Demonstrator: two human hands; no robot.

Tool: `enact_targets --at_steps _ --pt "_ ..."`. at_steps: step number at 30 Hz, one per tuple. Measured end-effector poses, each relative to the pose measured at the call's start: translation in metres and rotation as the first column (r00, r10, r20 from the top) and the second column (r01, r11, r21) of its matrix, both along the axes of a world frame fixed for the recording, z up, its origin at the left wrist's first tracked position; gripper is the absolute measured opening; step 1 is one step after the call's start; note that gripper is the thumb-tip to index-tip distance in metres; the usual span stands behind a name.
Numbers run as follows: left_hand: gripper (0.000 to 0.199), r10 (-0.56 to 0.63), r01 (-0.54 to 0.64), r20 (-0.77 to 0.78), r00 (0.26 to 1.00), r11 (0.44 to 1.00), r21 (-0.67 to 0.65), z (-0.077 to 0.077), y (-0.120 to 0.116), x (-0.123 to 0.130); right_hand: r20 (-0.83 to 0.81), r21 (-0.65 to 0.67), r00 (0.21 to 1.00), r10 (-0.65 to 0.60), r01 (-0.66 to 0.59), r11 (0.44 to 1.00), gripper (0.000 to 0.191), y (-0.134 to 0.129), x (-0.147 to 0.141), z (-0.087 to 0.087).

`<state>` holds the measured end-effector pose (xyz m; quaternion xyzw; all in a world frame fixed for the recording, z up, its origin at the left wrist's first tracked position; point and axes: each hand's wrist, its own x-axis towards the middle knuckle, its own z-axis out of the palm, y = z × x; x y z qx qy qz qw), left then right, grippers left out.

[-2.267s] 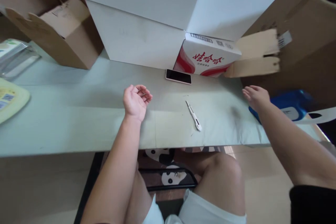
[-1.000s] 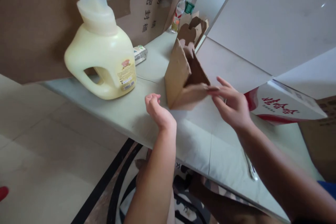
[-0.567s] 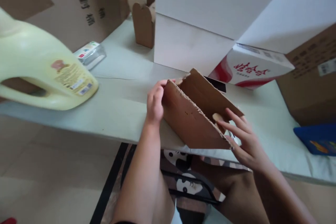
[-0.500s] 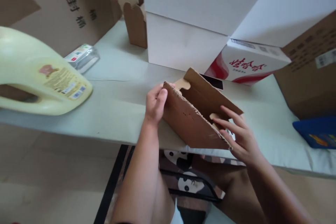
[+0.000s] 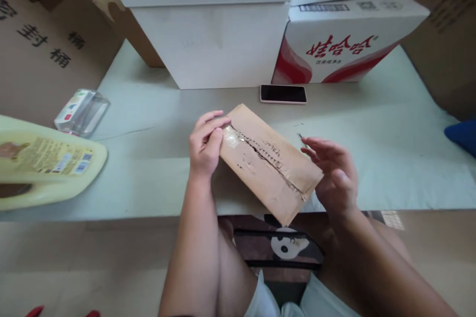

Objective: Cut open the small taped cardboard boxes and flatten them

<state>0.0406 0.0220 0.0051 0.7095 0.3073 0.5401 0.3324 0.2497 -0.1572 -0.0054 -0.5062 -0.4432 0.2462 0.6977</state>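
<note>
A small brown cardboard box (image 5: 260,158) is tilted over the table's front edge, its closed flaps upward. A torn seam runs along its length, with a scrap of clear tape at the left end. My left hand (image 5: 207,143) grips the box's left end, thumb on the near side and fingers over the far side. At the right end, my right hand (image 5: 334,173) has its fingers loosely bent and apart, close to the box corner. Whether it touches the corner is unclear. A small dark sliver shows by its fingertips, too small to name.
A phone (image 5: 283,94) lies beyond the box, before white cartons (image 5: 223,44) and a red-and-white carton (image 5: 342,44). To the left are a yellow jug (image 5: 55,168) and a clear plastic container (image 5: 84,111). A blue object (image 5: 463,136) sits at the right edge.
The box has turned from showing its open inside to showing its closed, torn-seam side. My right hand has come away from its inside to beside its right end. The view has shifted right.
</note>
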Motion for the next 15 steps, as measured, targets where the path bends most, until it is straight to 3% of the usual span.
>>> enact_targets --at_steps 2,4,6,7,9,10,12,15 --pt "0.02 0.087 -0.074 0.101 0.991 0.988 -0.133 0.001 0.002 0.0 -0.018 -0.175 0.995 -0.102 0.097 0.98 0.038 0.001 0.008 -0.005" --pt "0.019 0.221 -0.151 0.212 0.952 0.941 -0.304 0.003 0.004 0.0 -0.008 -0.4 0.992 -0.124 0.11 0.91 0.041 -0.001 0.015 -0.009" --pt "0.024 0.366 -0.208 0.29 0.884 0.865 -0.457 0.005 0.007 0.0 -0.057 -0.555 0.998 0.009 -0.039 0.831 0.049 -0.004 0.018 -0.011" --pt "0.026 0.43 -0.233 0.313 0.847 0.829 -0.509 0.005 0.008 0.001 -0.094 -0.568 0.989 0.113 -0.146 0.81 0.054 -0.006 0.019 -0.011" --pt "0.028 0.512 -0.273 0.332 0.792 0.783 -0.559 0.005 0.008 0.004 -0.069 -0.468 0.948 0.311 -0.306 0.829 0.058 -0.01 0.02 -0.006" --pt "0.026 0.514 -0.267 0.331 0.791 0.777 -0.569 0.004 0.007 0.007 0.012 -0.383 0.932 0.362 -0.33 0.863 0.058 -0.013 0.019 -0.003" --pt "0.026 0.418 -0.172 0.291 0.86 0.777 -0.606 0.0 0.002 0.016 0.228 -0.232 0.906 0.357 -0.306 0.923 0.06 -0.016 0.02 0.005" --pt "0.042 0.088 0.069 0.184 0.979 0.703 -0.708 -0.008 -0.01 0.028 0.396 -0.138 0.869 0.297 -0.264 0.955 0.071 -0.018 0.021 0.013"
